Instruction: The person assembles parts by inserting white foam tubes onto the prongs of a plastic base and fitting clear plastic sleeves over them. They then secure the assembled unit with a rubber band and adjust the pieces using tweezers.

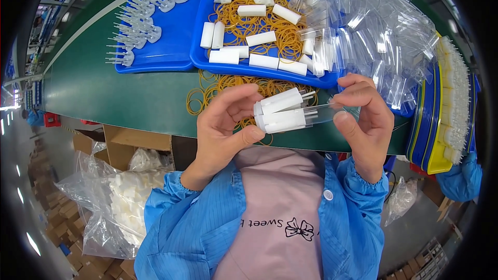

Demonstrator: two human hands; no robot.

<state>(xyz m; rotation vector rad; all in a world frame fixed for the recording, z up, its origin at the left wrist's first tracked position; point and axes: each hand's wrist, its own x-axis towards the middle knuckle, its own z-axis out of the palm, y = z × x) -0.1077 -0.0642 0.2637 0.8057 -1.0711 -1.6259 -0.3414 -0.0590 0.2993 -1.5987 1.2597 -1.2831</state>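
My left hand point(223, 124) is closed round the base of a white pronged part, with its fingers and thumb at either side. White cylinders point(282, 120) sit side by side on the prongs, whose thin tips stick out to the right. Between thumb and forefinger, my right hand point(367, 119) pinches a thin clear plastic piece point(328, 111). The near end of that piece meets or overlaps the prong tips; I cannot tell which. Loose yellow rubber bands point(212, 87) lie on the green table point(119, 106), partly hidden behind my hands.
Ahead, a blue tray point(196, 46) holds white cylinders and rubber bands. Clear plastic pieces point(384, 36) heap over its right side. Left of it, another blue tray point(166, 46) carries white pronged parts point(137, 26). Stacked blue and yellow trays point(433, 150) stand at right; a cardboard box point(137, 142) sits lower left.
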